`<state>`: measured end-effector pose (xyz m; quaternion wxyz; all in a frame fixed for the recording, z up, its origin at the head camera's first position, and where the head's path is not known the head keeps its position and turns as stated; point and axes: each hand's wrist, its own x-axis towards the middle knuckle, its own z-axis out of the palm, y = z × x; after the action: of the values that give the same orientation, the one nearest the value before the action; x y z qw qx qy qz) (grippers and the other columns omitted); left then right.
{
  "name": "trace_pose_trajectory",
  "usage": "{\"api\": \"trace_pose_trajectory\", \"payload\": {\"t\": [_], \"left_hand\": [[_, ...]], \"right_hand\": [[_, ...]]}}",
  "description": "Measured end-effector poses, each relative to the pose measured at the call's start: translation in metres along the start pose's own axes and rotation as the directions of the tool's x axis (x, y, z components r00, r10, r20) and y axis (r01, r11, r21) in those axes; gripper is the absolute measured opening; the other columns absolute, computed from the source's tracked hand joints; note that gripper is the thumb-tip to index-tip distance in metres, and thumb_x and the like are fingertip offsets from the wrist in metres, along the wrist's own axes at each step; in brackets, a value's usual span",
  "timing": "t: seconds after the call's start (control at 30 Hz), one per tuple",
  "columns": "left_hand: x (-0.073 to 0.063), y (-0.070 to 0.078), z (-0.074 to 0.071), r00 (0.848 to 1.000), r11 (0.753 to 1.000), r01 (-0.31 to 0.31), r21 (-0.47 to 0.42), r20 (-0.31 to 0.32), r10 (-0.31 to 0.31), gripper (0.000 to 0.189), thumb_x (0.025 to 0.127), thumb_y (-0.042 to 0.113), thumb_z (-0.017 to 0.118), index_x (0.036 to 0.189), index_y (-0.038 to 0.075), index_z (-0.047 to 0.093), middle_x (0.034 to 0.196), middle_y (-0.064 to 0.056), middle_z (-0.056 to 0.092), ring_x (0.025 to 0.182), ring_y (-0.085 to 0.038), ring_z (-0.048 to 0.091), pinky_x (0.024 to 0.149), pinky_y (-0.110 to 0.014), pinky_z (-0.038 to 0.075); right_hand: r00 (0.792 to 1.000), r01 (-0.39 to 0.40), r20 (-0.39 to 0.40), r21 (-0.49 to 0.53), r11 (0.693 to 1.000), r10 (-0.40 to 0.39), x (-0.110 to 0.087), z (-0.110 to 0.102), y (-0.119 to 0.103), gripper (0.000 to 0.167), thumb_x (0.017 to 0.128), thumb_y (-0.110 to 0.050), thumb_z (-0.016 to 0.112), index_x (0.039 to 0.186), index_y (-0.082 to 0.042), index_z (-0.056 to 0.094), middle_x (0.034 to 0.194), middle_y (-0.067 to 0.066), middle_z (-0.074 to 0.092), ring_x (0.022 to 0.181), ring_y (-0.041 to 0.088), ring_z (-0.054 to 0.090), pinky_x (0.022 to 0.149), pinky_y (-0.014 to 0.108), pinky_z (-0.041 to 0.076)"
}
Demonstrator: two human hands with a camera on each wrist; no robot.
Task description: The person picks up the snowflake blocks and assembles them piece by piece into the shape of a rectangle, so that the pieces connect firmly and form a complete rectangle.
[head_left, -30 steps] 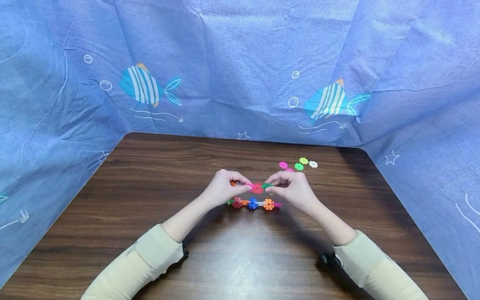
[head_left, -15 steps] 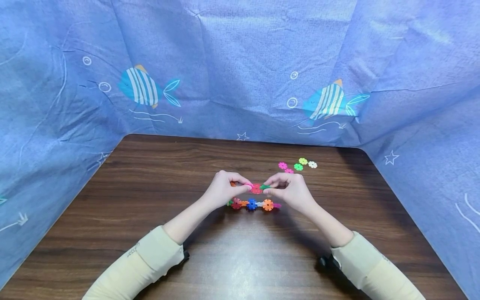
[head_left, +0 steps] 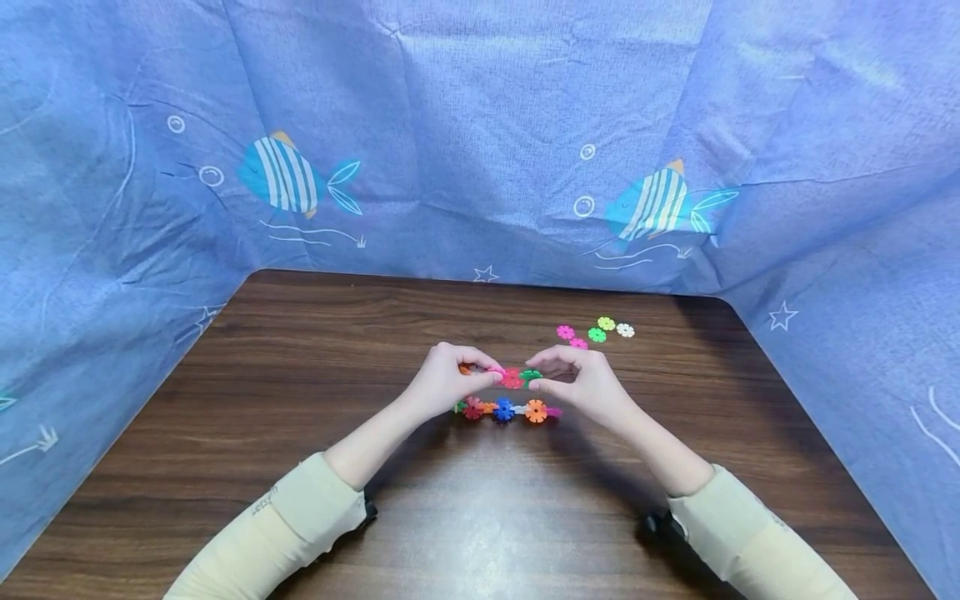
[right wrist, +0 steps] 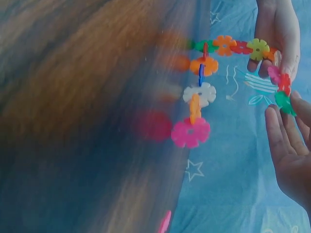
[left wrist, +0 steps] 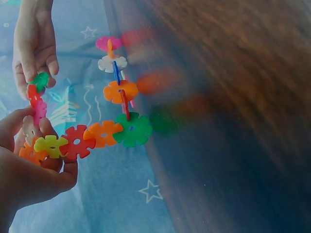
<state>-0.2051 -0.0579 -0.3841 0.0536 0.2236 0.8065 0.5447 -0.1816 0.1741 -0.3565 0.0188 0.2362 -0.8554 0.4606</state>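
Observation:
My left hand (head_left: 442, 379) pinches a chain of interlocking flower-shaped plastic discs near a pink disc (left wrist: 40, 111). From there the chain runs through a red disc (head_left: 513, 378) to a green disc (head_left: 531, 376) at its end. Around that green end my right hand (head_left: 581, 375) has its thumb and fingers spread apart, the thumb tip right at the disc's edge. In the left wrist view, the chain's other arm passes yellow (left wrist: 51, 145) and orange discs to a larger green corner disc (left wrist: 133, 129). It bends there into a row ending in a pink disc (right wrist: 190, 132).
Several loose flower discs, among them a white one (head_left: 626, 330) and a yellow one (head_left: 606, 323), lie beyond my right hand on the dark wooden table (head_left: 337, 333). A blue fish-print cloth (head_left: 480, 167) hangs behind and beside the table.
My right thumb and fingers have parted from their pinch on the green end disc, which now shows more fully. My left hand keeps its hold in nearly the same place.

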Motion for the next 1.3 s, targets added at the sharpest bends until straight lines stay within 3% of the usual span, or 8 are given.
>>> {"api": "trace_pose_trajectory", "payload": {"t": [0.07, 0.23, 0.5, 0.73, 0.9, 1.07, 1.3], "left_hand": [[0.000, 0.000, -0.001, 1.000, 1.000, 0.006, -0.001, 0.001, -0.006, 0.011, 0.085, 0.022, 0.072, 0.092, 0.015, 0.075, 0.082, -0.002, 0.071, 0.060, -0.037, 0.063, 0.061, -0.047, 0.054], [0.000, 0.000, -0.002, 1.000, 1.000, 0.003, 0.011, -0.001, -0.003, 0.010, 0.085, 0.022, 0.072, 0.091, 0.016, 0.075, 0.083, -0.001, 0.071, 0.060, -0.036, 0.064, 0.059, -0.044, 0.054], [0.001, -0.001, -0.003, 1.000, 1.000, -0.001, 0.024, -0.005, 0.002, 0.008, 0.084, 0.023, 0.072, 0.089, 0.018, 0.075, 0.082, 0.001, 0.072, 0.059, -0.036, 0.063, 0.053, -0.033, 0.052], [0.000, -0.001, -0.005, 1.000, 1.000, 0.011, 0.028, 0.001, -0.011, 0.009, 0.084, 0.025, 0.072, 0.089, 0.018, 0.075, 0.081, 0.002, 0.071, 0.060, -0.037, 0.062, 0.053, -0.030, 0.050], [0.001, 0.000, -0.006, 1.000, 0.999, 0.009, 0.040, -0.005, -0.009, 0.009, 0.084, 0.025, 0.072, 0.089, 0.019, 0.075, 0.080, 0.003, 0.071, 0.061, -0.038, 0.062, 0.052, -0.030, 0.048], [0.001, 0.001, -0.006, 1.000, 0.999, 0.009, 0.048, -0.004, -0.009, 0.008, 0.084, 0.025, 0.073, 0.088, 0.019, 0.075, 0.080, 0.003, 0.071, 0.060, -0.038, 0.061, 0.052, -0.030, 0.048], [0.000, 0.001, -0.006, 1.000, 0.997, -0.002, 0.080, -0.010, 0.003, 0.008, 0.083, 0.026, 0.073, 0.088, 0.020, 0.075, 0.081, 0.006, 0.071, 0.055, -0.018, 0.055, 0.051, -0.027, 0.044]], "right_hand": [[1.000, 0.019, 0.008, -0.009, 1.000, -0.019, 0.002, -0.002, 0.011, 0.028, 0.080, -0.015, 0.076, 0.105, -0.007, 0.069, 0.094, 0.003, 0.072, 0.086, 0.015, 0.068, 0.073, 0.028, 0.054], [0.998, 0.060, 0.034, -0.022, 0.998, -0.059, 0.008, -0.014, 0.031, 0.033, 0.078, -0.017, 0.077, 0.109, -0.009, 0.068, 0.102, 0.004, 0.070, 0.093, 0.021, 0.067, 0.077, 0.030, 0.054], [0.994, 0.109, 0.047, -0.180, 0.977, -0.103, 0.015, -0.037, 0.050, 0.036, 0.077, -0.022, 0.079, 0.110, -0.014, 0.068, 0.108, 0.000, 0.070, 0.101, 0.016, 0.062, 0.088, 0.038, 0.048], [0.991, 0.130, 0.046, -0.257, 0.958, -0.122, 0.025, -0.056, 0.073, 0.037, 0.077, -0.020, 0.079, 0.112, -0.012, 0.068, 0.111, 0.002, 0.069, 0.100, 0.017, 0.061, 0.086, 0.039, 0.049], [0.993, 0.114, 0.043, -0.312, 0.943, -0.106, 0.034, -0.064, 0.094, 0.035, 0.078, -0.020, 0.077, 0.111, -0.011, 0.068, 0.107, 0.003, 0.069, 0.098, 0.016, 0.060, 0.085, 0.043, 0.049], [0.996, 0.086, 0.047, -0.322, 0.943, -0.074, 0.040, -0.068, 0.112, 0.035, 0.079, -0.016, 0.077, 0.112, -0.008, 0.067, 0.109, 0.006, 0.069, 0.101, 0.025, 0.060, 0.084, 0.048, 0.048], [0.995, 0.101, 0.057, -0.336, 0.936, -0.087, 0.048, -0.071, 0.132, 0.034, 0.077, -0.010, 0.077, 0.109, -0.003, 0.068, 0.107, 0.016, 0.069, 0.102, 0.028, 0.061, 0.083, 0.052, 0.048]]}}
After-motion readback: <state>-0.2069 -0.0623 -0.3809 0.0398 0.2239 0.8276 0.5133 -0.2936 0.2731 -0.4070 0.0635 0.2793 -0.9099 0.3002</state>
